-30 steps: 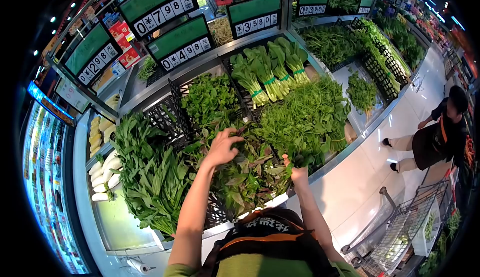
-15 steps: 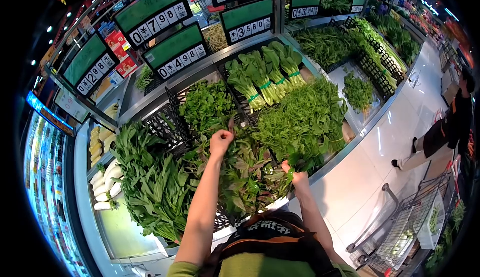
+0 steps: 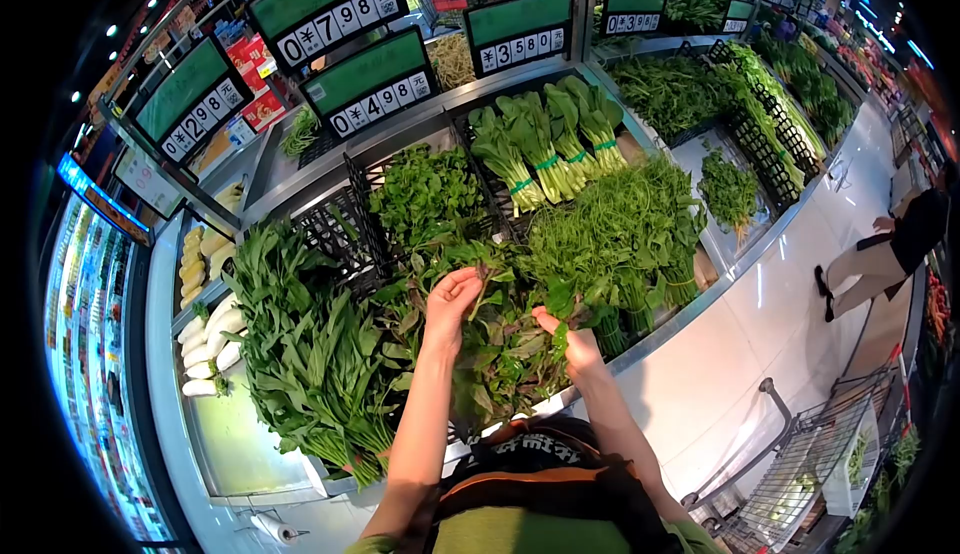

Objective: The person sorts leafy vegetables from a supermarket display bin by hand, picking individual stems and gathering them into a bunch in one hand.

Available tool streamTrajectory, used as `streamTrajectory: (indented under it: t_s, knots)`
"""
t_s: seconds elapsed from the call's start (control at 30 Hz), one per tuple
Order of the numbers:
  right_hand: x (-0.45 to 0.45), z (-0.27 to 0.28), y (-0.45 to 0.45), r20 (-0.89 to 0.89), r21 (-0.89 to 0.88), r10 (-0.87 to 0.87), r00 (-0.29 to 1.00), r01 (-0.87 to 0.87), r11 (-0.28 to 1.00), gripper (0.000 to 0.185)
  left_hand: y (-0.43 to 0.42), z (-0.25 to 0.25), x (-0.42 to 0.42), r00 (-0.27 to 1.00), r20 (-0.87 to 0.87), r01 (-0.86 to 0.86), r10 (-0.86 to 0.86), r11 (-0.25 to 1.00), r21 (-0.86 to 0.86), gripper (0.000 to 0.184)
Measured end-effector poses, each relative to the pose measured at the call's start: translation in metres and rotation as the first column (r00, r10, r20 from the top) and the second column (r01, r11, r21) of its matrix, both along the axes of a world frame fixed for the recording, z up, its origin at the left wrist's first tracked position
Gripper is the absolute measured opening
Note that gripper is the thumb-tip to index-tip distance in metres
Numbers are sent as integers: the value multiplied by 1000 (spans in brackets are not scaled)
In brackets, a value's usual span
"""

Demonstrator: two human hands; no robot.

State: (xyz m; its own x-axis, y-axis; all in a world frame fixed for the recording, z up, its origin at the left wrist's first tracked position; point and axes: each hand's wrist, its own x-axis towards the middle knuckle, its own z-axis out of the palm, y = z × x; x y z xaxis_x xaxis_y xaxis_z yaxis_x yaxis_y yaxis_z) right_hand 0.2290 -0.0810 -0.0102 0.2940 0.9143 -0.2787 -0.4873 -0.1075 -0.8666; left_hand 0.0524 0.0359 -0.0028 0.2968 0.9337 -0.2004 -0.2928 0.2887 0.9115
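My left hand [image 3: 455, 299] is closed in a pinch on a sprig with dark reddish leaves, above the pile of reddish-green leafy greens [image 3: 505, 379]. To its right, my right hand [image 3: 568, 339] is closed round some green leafy stems, which stick out above and beside the fingers. Curly leafy greens [image 3: 425, 194] lie in a black crate beyond my left hand. Banded bok choy [image 3: 545, 144] and feathery greens [image 3: 610, 224] are beyond my right hand. Long-leaf greens [image 3: 310, 344] fill the left side.
White radishes [image 3: 210, 344] lie at the far left. Price signs [image 3: 370, 82] hang over the rear edge. A shopping cart [image 3: 800, 474] stands on the floor at lower right. A person [image 3: 885, 254] is at the right, near other produce.
My left hand has come back toward my right hand with the sprig. My right hand has moved slightly left and up with its stems. The person at the right has shifted and turned.
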Motion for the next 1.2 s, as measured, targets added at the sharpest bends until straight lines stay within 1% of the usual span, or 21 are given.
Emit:
streamTrajectory:
  t_s: [0.1,0.2,0.3,0.33,0.43,0.47,0.57,0.6,0.7,0.73,0.8,0.83,0.87,0.9,0.97,1.0,1.03,1.1,1.13,1.17,1.2]
  knots:
    - [-5,7,8,-36,-64,43,998,-45,997,22,-12,2,10,999,-27,-24,26,997,75,20]
    - [-12,19,10,-44,-114,50,998,-55,992,22,-26,13,19,995,-79,-51,57,996,80,18]
    - [-15,23,11,-70,-85,42,997,-48,995,22,-30,7,23,987,-157,-15,42,986,168,15]
    - [-15,20,12,-43,-61,43,998,-46,997,22,-30,4,24,992,-123,-11,32,986,165,13]
    - [-16,11,13,-51,13,31,998,-31,999,23,-35,12,27,985,-161,81,-56,985,151,10]
    - [-15,10,11,-91,26,18,996,-16,1000,33,-36,11,28,977,-198,127,-83,968,216,10]
    - [-12,18,12,51,-32,58,997,-57,998,33,-43,21,29,952,-277,212,-129,932,294,12]
    - [-12,13,12,56,-19,25,998,-24,1000,30,-46,23,29,949,-277,227,-149,934,275,11]
    - [-11,1,10,12,-78,9,1000,-8,997,25,-48,12,26,971,-180,202,-158,945,256,18]
    - [-12,1,9,29,-53,8,1000,-7,999,24,-48,7,24,968,-152,226,-201,960,165,21]
    - [-15,-9,3,126,-28,-2,992,5,1000,23,-49,-4,19,957,-81,278,-279,960,-15,29]
    - [-17,-19,-1,174,-15,-8,985,11,1000,23,-49,-10,17,942,-100,318,-320,947,-37,32]
    - [-15,-41,-4,338,35,22,941,-36,999,29,-50,-16,16,925,-119,356,-361,933,-61,35]
    - [-15,-58,-10,456,-1,-7,890,8,1000,30,-52,-21,14,906,-137,391,-400,916,-86,37]
    - [-17,-82,-22,669,-56,-45,742,110,992,34,-62,-37,14,923,-156,339,-351,936,-97,37]
    - [-22,-60,-27,781,-44,-59,622,150,988,34,-67,-43,15,933,-156,308,-324,944,-118,38]
    - [-25,-64,-28,819,-73,-64,570,216,974,31,-70,-49,16,941,-156,279,-299,950,-139,39]
    - [-30,-80,-32,885,-124,-57,463,350,928,28,-72,-58,19,940,-221,244,-258,966,-88,41]
    - [-25,-87,-33,930,-220,41,366,460,860,29,-74,-56,21,938,-252,229,-237,972,-62,41]
    - [-16,-98,-35,944,-184,0,331,524,832,26,-74,-53,20,935,-268,227,-231,973,-46,43]
    - [-1,-102,-36,876,-120,-130,464,472,873,24,-71,-54,17,913,-334,256,-235,967,18,42]
